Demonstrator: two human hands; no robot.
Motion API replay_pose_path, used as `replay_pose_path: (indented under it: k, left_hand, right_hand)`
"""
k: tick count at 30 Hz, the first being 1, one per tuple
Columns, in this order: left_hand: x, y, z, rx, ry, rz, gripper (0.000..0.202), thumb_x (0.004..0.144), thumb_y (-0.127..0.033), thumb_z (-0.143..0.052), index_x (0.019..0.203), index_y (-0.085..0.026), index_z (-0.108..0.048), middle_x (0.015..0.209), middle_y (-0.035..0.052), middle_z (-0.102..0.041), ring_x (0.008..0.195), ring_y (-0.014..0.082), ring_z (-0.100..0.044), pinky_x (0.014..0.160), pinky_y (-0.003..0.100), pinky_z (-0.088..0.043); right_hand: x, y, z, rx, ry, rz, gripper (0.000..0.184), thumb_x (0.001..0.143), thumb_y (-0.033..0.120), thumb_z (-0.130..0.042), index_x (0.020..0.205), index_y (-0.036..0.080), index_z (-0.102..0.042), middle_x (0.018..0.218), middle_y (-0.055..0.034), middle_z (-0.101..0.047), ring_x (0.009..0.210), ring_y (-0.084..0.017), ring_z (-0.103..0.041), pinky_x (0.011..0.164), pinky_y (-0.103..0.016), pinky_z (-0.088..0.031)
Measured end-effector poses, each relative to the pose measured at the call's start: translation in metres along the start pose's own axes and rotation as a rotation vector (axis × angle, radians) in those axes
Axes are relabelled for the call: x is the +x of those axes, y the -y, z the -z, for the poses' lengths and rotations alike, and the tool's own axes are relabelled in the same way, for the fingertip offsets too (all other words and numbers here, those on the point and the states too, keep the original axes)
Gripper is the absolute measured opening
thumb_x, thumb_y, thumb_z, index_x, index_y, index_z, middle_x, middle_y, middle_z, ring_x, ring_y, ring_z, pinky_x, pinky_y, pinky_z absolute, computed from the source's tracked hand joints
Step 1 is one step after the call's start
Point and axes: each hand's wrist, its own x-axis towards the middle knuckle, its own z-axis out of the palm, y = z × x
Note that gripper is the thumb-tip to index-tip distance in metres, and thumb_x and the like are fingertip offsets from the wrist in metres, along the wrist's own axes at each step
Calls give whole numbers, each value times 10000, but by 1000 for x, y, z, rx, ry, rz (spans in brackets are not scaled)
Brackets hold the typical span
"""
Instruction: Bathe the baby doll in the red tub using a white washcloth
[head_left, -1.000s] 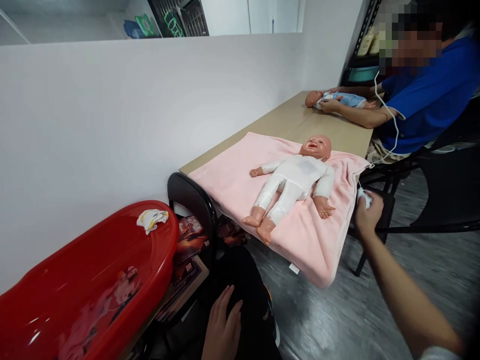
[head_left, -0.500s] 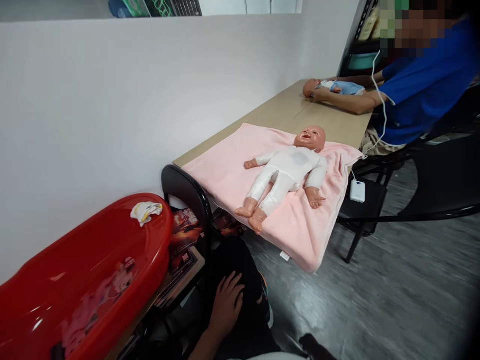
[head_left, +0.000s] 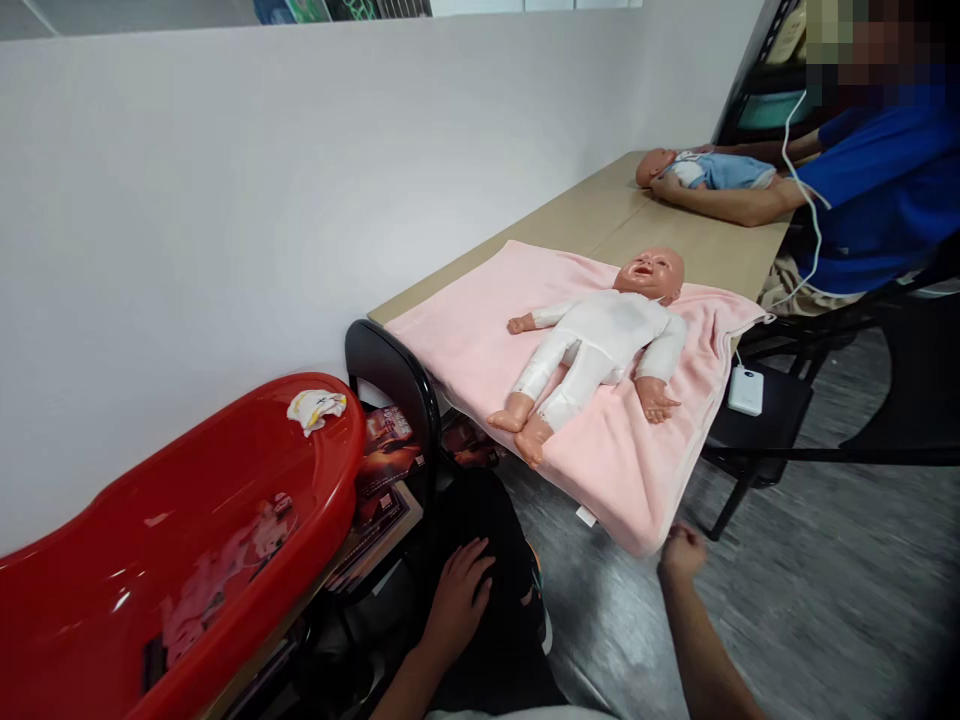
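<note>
A baby doll in a white suit lies on its back on a pink towel that hangs over the end of a wooden table. My left hand rests flat on my dark-trousered knee, fingers apart. My right hand hovers just below the towel's hanging edge, fingers curled in; it looks blurred and I see nothing in it.
A red plastic baby tub with a small crumpled cloth on its rim stands at the left. A black chair back is beside it. A white power bank lies on another chair. A person in blue handles a second doll.
My right hand left the white power bank on the chair, dropped out of view, and has come back up near the towel's hanging edge. My left hand stays on my knee.
</note>
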Motion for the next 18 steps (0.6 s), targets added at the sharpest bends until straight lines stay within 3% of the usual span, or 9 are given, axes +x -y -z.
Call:
replay_pose_path:
  k: [2,4,6,7,9,11,14,18]
  left_hand:
    - [5,7,9,-84,-114,12,361,1026,-176,-531,1299,-231,-761,1489,104,-719,1389,266,-697,1166,516,-600]
    - [17,7,30,-132,-256,-8,321,1065,-205,-522,1311,-226,-727,1452,119,-726,1339,256,-726,1115,485,-636]
    - [38,-4,59,-127,-385,-83,276,1083,-206,-546,1313,-236,-696,1443,117,-718,1340,254,-720,1111,478,-635]
    - [50,-14,75,-111,-444,-127,265,1090,-197,-557,1321,-239,-679,1452,117,-706,1357,252,-705,1120,476,-627]
    - [78,-40,105,-67,-535,-234,258,1089,-163,-573,1324,-237,-650,1476,124,-674,1407,252,-661,1149,479,-602]
    - [107,-69,129,-22,-599,-299,276,1069,-152,-615,1332,-231,-637,1517,142,-627,1428,262,-634,1158,481,-589]
    - [145,-109,153,20,-601,-364,269,1044,-167,-649,1307,-222,-663,1549,164,-584,1439,290,-614,1181,507,-560]
    - [185,-149,169,124,-408,-307,284,974,-198,-726,1257,-210,-720,1634,173,-541,1563,364,-483,1282,578,-433]
  right_hand:
    - [35,5,17,39,-258,-25,369,931,644,-455,912,288,-550,1035,-97,-695,1262,-465,-697,1000,-784,-554]
    - [73,29,41,136,-546,122,213,798,509,-568,836,305,-517,1042,-96,-695,1301,-472,-677,1131,-774,-494]
    - [103,73,61,295,-745,481,100,823,385,-590,903,355,-642,1131,-82,-731,1244,-418,-706,1112,-742,-534]
    - [113,102,66,381,-794,645,182,853,358,-578,981,383,-704,1165,-78,-745,1198,-395,-719,1030,-719,-585]
    - [125,166,62,513,-730,899,223,945,439,-571,1059,373,-750,1173,-90,-761,1124,-361,-742,854,-632,-646]
    - [132,230,40,570,-527,997,250,997,456,-573,1091,296,-740,1225,-109,-765,1163,-318,-745,880,-551,-648]
    - [149,320,-16,608,-122,942,282,1067,384,-490,1136,202,-694,1276,-152,-759,1225,-238,-732,951,-418,-615]
    - [197,417,-97,367,170,827,384,1169,281,-374,1132,108,-714,1304,-176,-751,1196,-132,-685,1131,-323,-485]
